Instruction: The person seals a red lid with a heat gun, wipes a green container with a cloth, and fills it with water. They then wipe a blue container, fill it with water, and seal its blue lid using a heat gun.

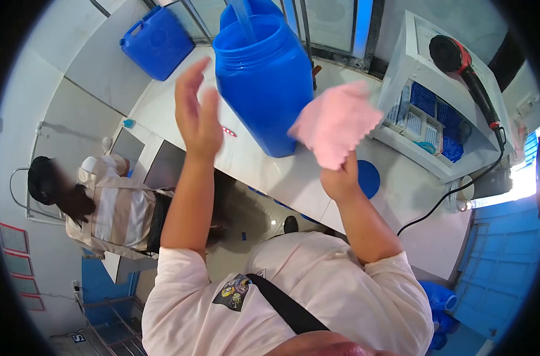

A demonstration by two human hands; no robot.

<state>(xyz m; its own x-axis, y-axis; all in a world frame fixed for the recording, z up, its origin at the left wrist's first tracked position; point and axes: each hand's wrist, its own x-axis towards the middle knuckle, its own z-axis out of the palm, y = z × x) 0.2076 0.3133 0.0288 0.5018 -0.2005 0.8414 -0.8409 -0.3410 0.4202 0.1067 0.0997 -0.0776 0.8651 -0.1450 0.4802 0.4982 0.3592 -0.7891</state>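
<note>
A tall blue barrel (261, 89) with an open threaded mouth stands on the white counter (246, 157). Something translucent reaches down into its mouth. My left hand (198, 115) is raised just left of the barrel, slightly blurred, its fingers apart and holding nothing. On the right, my right hand (340, 178) grips a pink cloth (338, 121) by its lower end, and the cloth spreads up beside the barrel. A round blue lid (369, 179) lies on the counter right of my right wrist. Near my left hand lies a small red item (229, 132).
A blue jerrycan (158, 44) is at the back left. On the right, a white cabinet (412, 148) holds baskets, with a black and red heat gun (466, 71) on top and its cord trailing over the counter. Another person (115, 207) is at the left.
</note>
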